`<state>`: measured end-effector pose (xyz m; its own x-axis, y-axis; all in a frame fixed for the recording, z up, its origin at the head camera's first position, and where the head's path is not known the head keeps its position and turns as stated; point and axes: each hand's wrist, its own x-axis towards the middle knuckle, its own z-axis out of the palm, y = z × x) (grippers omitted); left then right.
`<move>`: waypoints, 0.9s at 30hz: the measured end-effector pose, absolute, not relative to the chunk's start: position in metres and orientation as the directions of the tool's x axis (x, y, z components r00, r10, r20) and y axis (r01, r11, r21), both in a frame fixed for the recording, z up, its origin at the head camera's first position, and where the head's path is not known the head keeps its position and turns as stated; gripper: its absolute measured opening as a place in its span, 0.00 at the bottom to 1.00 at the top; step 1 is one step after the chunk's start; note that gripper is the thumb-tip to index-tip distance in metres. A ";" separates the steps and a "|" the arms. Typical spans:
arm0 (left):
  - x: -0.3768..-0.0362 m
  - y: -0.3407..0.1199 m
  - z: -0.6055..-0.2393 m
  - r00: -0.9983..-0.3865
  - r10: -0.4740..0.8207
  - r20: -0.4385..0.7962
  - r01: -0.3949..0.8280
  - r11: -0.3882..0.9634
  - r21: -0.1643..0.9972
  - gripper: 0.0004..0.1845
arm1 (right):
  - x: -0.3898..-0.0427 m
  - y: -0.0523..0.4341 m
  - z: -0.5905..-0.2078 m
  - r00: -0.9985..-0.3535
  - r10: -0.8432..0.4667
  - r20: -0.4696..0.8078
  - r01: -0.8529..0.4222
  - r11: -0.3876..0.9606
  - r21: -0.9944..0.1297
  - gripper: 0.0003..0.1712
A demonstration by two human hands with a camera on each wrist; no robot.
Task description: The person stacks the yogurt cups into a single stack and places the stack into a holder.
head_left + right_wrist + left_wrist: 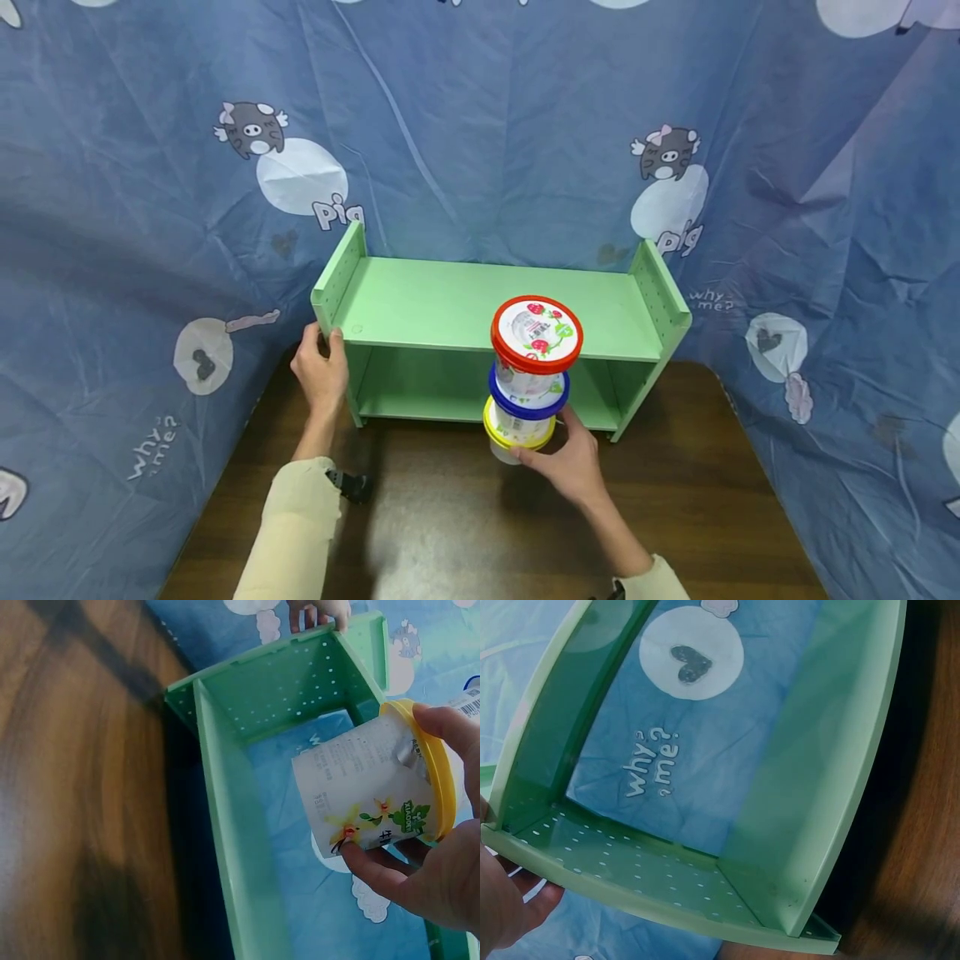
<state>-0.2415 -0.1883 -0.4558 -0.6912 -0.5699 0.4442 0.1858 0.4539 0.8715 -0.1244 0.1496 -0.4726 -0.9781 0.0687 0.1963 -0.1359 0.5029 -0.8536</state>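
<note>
A stack of three lidded tubs is in front of the green shelf (pixel 480 304). On top is the red-lidded tub (pixel 537 333), below it the blue-lidded tub (pixel 528 393), and lowest the yellow-lidded tub (pixel 517 427). My right hand (pixel 570 458) grips the lowest tub, its thumb at the yellow rim and its fingers round the white wall (pixel 367 787). The right wrist view shows that tub raised off the table. My left hand (pixel 321 367) holds the shelf's left side panel (pixel 339 275), fingers behind its edge; in the left wrist view that hand (pixel 510 900) is partly cut off.
The shelf stands on a brown wooden table (pixel 450 517), with one upper board, a lower board (pixel 420 383) and raised perforated sides. A blue cloth (pixel 480 125) with pig prints hangs behind and along both sides.
</note>
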 end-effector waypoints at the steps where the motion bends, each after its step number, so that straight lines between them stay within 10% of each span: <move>1: -0.241 -0.188 -0.456 -0.691 -0.569 0.445 0.186 0.456 0.871 0.12 | -0.125 0.150 -0.471 -0.978 0.067 0.199 -0.138 0.504 -0.852 0.48; 27: -0.241 -0.190 -0.456 -0.689 -0.559 0.461 0.190 0.474 0.860 0.13 | -0.137 0.151 -0.396 -0.983 -0.055 0.174 -0.180 0.469 -0.865 0.45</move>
<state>-0.2407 -0.1896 -0.4561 -0.6894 -0.5592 0.4605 0.1899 0.4740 0.8598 -0.1372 0.1505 -0.3965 -0.9832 -0.0550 0.1743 -0.1795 0.4688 -0.8649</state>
